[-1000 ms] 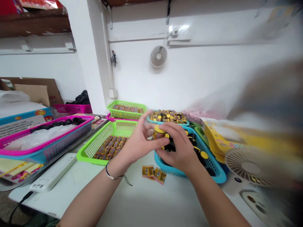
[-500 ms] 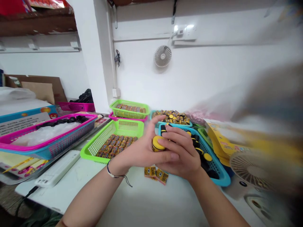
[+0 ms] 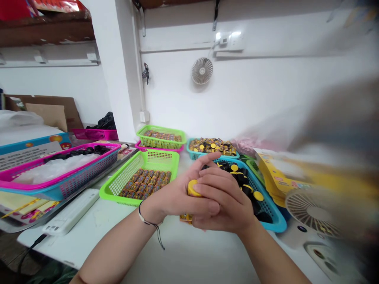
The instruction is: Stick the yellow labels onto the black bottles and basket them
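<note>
My left hand [image 3: 177, 196] and my right hand [image 3: 226, 199] are closed together above the table, around a small cylinder with a round yellow end [image 3: 194, 188]. Most of the cylinder is hidden by the fingers. My left index finger points up and away, while the right fingers wrap over the front. Beneath the hands, part of a yellow printed label [image 3: 185, 218] lies on the table. Just behind my right hand stands a blue basket [image 3: 276, 219] of black cylinders with yellow ends [image 3: 258, 196].
On the left, a green basket [image 3: 112, 189] holds rows of wrapped cylinders [image 3: 145, 183]. Behind it sits another green basket [image 3: 162, 144]. A blue basket [image 3: 192, 155] of mixed pieces stands at the back. A white power strip [image 3: 72, 211] lies at left, a fan [image 3: 314, 213] at right.
My hands have closed more tightly around the cylinder, and the right fingers now cover more of it. The black piece seen above the fingers is hidden. The labels below are more covered.
</note>
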### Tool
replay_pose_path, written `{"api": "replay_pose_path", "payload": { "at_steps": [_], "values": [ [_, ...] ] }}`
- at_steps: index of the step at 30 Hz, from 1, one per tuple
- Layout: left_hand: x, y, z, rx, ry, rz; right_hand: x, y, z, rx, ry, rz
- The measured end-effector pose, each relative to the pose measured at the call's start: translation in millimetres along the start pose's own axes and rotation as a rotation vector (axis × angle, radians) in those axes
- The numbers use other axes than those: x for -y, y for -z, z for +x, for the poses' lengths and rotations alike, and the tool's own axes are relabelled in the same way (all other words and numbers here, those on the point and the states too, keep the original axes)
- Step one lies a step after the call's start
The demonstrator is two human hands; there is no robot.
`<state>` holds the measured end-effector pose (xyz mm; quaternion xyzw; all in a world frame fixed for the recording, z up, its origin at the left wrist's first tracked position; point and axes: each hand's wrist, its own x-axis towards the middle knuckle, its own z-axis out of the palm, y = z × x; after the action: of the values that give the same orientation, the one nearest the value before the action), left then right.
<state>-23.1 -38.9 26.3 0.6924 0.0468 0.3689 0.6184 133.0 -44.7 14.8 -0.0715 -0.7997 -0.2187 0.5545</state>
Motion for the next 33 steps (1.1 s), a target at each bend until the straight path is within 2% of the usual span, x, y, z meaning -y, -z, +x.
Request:
{"api": "replay_pose_path", "payload": {
  "at_steps": [3,6,11,14,16,18,20,21,23,26,30,33],
  "values": [
    [-11,-7.0,-2,-0.047,0.052,0.091,0,8,3,0.063,0.054,-0.043],
    [-15,-14.6,-3,-0.104,0.046,0.124,1,15,2,0.108,0.048,-0.080],
    [-6,-18.8,-2,-0.165,-0.018,0.144,1,20,-1,0.156,0.076,-0.193],
    [-4,-16.7,-1,-0.157,-0.033,0.208,1,21,-1,0.164,0.104,-0.192],
    [-7,-14.2,-2,-0.213,-0.090,0.341,0,19,0,0.154,0.088,-0.202],
    [-16,-9.9,-5,-0.330,-0.163,0.570,-2,15,2,0.148,0.046,-0.253],
    [-26,-1.9,-7,-0.429,-0.174,0.773,-6,10,3,0.163,-0.016,-0.301],
    [-30,4.3,-7,-0.452,-0.141,0.835,-10,8,2,0.183,-0.048,-0.313],
    [-34,22.9,-1,-0.438,0.014,0.916,-21,7,-1,0.233,-0.134,-0.310],
    [-25,66.9,22,-0.326,0.407,1.117,-43,15,-11,0.428,-0.375,-0.343],
    [11,137.7,58,-0.309,0.712,1.251,-67,37,-25,0.786,-0.747,-0.486],
    [44,177.5,68,-0.256,0.894,1.297,-75,44,-28,1.028,-0.966,-0.526]
  ]
}}
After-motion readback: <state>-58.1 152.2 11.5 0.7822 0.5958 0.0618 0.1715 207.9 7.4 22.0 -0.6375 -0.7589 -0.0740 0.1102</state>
